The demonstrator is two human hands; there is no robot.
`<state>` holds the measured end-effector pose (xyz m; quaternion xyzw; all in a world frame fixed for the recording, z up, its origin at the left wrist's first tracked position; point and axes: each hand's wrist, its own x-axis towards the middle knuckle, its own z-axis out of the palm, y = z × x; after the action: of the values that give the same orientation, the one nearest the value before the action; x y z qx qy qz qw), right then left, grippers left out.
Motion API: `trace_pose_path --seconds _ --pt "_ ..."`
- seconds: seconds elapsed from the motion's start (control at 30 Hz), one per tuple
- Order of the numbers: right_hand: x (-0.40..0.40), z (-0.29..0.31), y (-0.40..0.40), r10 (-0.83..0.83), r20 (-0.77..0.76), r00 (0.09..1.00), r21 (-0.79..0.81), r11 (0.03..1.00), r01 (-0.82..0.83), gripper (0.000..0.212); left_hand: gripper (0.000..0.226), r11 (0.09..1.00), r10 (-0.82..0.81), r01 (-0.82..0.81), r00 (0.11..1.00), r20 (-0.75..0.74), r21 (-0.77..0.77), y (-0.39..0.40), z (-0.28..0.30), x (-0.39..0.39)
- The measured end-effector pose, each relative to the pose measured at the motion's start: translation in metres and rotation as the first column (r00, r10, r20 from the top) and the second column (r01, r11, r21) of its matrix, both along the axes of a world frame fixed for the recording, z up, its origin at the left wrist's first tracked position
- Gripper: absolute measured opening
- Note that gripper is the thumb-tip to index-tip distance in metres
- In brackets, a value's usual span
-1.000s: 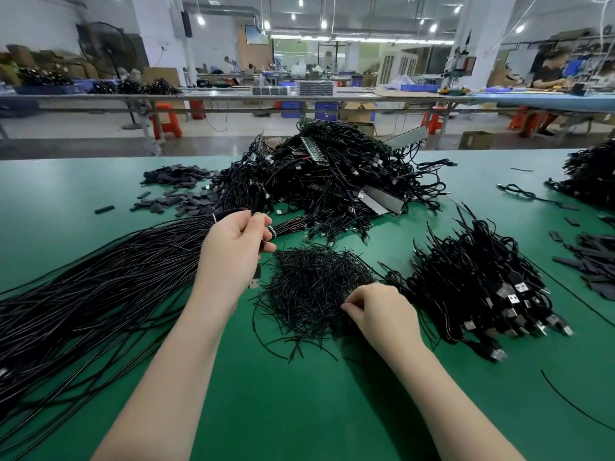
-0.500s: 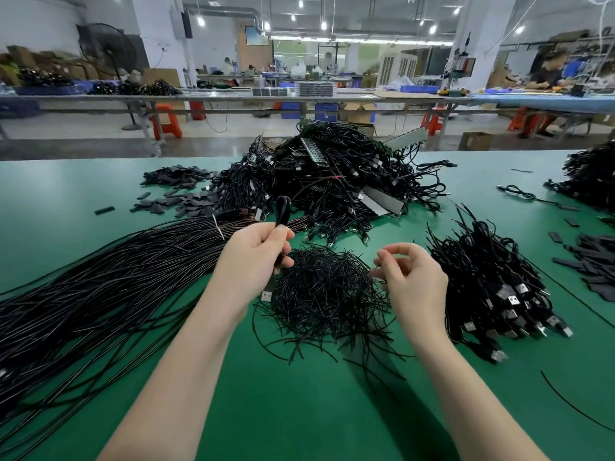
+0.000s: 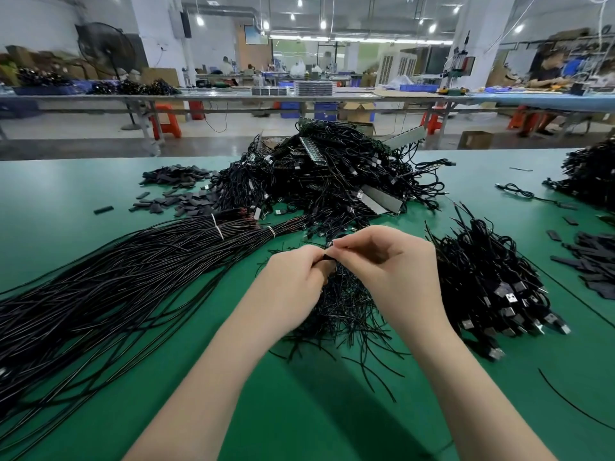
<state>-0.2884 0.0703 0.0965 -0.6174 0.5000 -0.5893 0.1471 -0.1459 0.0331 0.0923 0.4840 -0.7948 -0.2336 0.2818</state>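
My left hand and my right hand meet over a heap of short black wire ties on the green table. Curled left fingers grip a black cable end. The right thumb and forefinger pinch a thin black tie at that same spot; the tie is mostly hidden. A long bundle of black cables, bound with white ties, fans out to the left. A pile of bundled USB cables lies just right of my right hand.
A big tangled heap of cables and connector strips sits behind my hands. Flat black pieces lie at back left, more at the right edge. Another cable heap is at far right. A loose wire lies near right.
My right hand rose from the tie heap and moved left to meet the left hand. My left hand carried the cable end rightward and toward me, over the tie heap.
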Motion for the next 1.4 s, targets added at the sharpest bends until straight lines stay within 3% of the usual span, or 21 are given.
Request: trace_pose_path --seconds 0.3,0.47,0.57,0.67,0.7,0.77,0.83,0.87,0.93,1.0,1.1,1.27,1.4 --pt "0.003 -0.005 -0.002 -0.087 -0.118 0.989 -0.034 0.996 0.084 0.017 0.025 0.998 0.039 -0.031 0.985 0.169 -0.053 0.003 -0.004 -0.012" --pt "-0.002 0.002 -0.002 0.002 -0.161 0.987 0.098 0.995 0.014 0.009 0.024 0.994 0.076 -0.06 0.98 0.182 -0.087 0.003 -0.001 -0.008" --pt "-0.013 0.011 0.001 0.057 -0.385 0.921 0.165 0.986 0.008 0.007 0.023 0.982 -0.025 0.101 0.905 0.424 -0.159 0.004 0.002 -0.003" --pt "-0.039 0.017 0.004 0.215 -0.418 0.882 0.292 0.952 -0.094 0.024 0.021 0.944 -0.21 0.307 0.839 0.502 -0.117 0.01 0.01 0.003" --pt "-0.049 0.016 0.004 0.297 -0.348 0.889 0.356 0.919 -0.168 0.031 0.02 0.925 -0.306 0.373 0.845 0.439 -0.072 0.011 0.012 0.006" --pt "-0.06 0.012 0.004 0.446 -0.028 0.895 0.422 0.816 -0.394 0.035 0.015 0.865 -0.498 0.5 0.85 0.175 0.033 0.012 0.015 0.01" --pt "-0.059 0.004 0.0 0.468 0.296 0.833 0.355 0.756 -0.55 0.032 0.013 0.855 -0.51 0.516 0.855 -0.093 0.052 0.008 0.017 0.013" --pt "-0.055 0.001 -0.003 0.446 0.351 0.823 0.324 0.768 -0.553 0.031 0.014 0.878 -0.45 0.475 0.863 -0.23 0.063 0.006 0.016 0.013" --pt "-0.042 -0.004 -0.008 0.361 0.252 0.898 0.266 0.866 -0.423 0.023 0.017 0.904 -0.247 0.389 0.815 -0.525 0.179 0.002 0.01 0.007" --pt "-0.026 -0.006 -0.012 0.2 0.058 0.978 0.152 0.967 -0.206 0.017 0.019 0.883 -0.036 0.348 0.72 -0.693 0.316 -0.001 0.004 0.0" --pt "-0.012 -0.006 -0.011 0.04 -0.039 0.998 0.043 0.998 -0.038 0.019 0.026 0.889 0.09 0.273 0.682 -0.726 0.367 -0.002 -0.002 -0.006" --pt "-0.009 -0.003 -0.009 0.035 0.038 0.999 0.112 0.993 -0.039 0.021 0.026 0.947 0.061 0.172 0.731 -0.68 0.27 -0.004 -0.005 -0.01" --pt "-0.006 -0.001 -0.007 0.063 0.1 0.993 0.194 0.978 -0.082 0.007 0.038 0.969 0.009 0.157 0.752 -0.659 0.193 -0.004 0.0 -0.003"
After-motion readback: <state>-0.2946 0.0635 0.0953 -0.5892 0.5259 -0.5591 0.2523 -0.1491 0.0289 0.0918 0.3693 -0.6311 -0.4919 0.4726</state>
